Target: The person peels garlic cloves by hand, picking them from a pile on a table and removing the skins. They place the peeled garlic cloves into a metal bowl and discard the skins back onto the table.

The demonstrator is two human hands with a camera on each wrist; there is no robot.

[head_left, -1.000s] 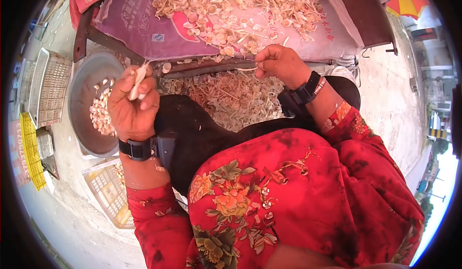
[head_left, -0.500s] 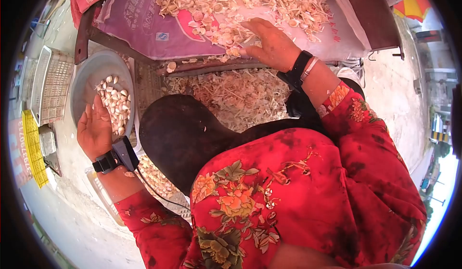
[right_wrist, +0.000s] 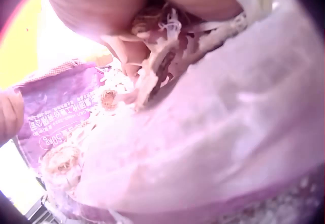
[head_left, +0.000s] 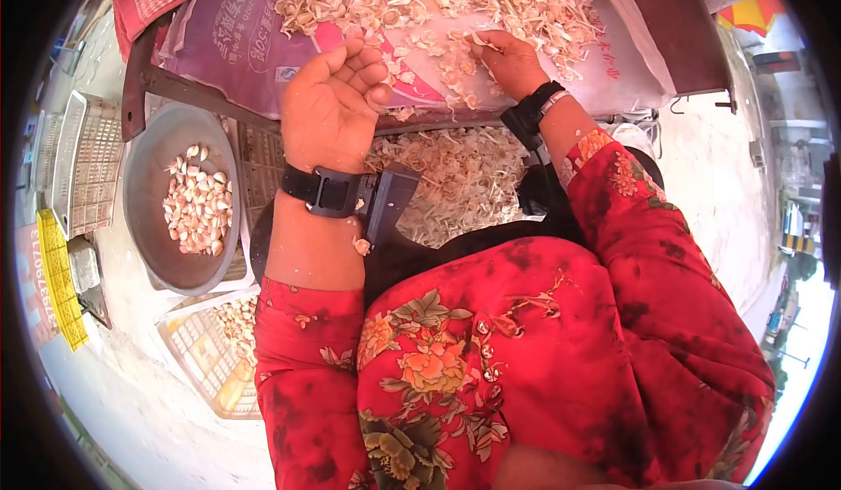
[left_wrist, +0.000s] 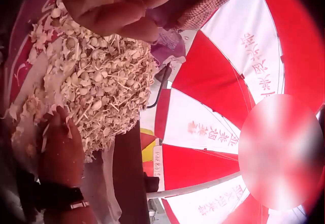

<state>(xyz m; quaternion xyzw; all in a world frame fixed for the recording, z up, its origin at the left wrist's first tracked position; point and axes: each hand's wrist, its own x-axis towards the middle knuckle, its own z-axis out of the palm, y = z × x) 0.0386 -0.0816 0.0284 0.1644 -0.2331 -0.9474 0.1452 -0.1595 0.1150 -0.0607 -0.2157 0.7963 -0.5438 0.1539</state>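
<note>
My left hand (head_left: 333,105) hangs palm up over the near edge of the purple sack (head_left: 236,30), its fingers loosely curled around nothing. To its right, my right hand (head_left: 512,61) pinches a pale, dry garlic husk (right_wrist: 157,66) between thumb and fingers at the near side of the heap. In the right wrist view a fringe of roots shows under the fingertips, and the fingers partly hide the piece. A heap of garlic skins, stems and bits (head_left: 438,0) covers the sack. At the left stands a grey basin (head_left: 144,227) with garlic cloves (head_left: 200,201).
Below the table edge lie more garlic skins (head_left: 455,175). A white crate (head_left: 92,162) stands beyond the basin, and a pale basket (head_left: 197,341) with garlic bits sits nearer. A checked red cloth (head_left: 162,0) hangs at the far left corner. A red and white umbrella (left_wrist: 203,102) spreads overhead.
My left hand held garlic cloves, opened at the basin where more cloves now lie, then swung right to the sack. My right hand dropped its thin stem, reached over the heap and took a husk.
</note>
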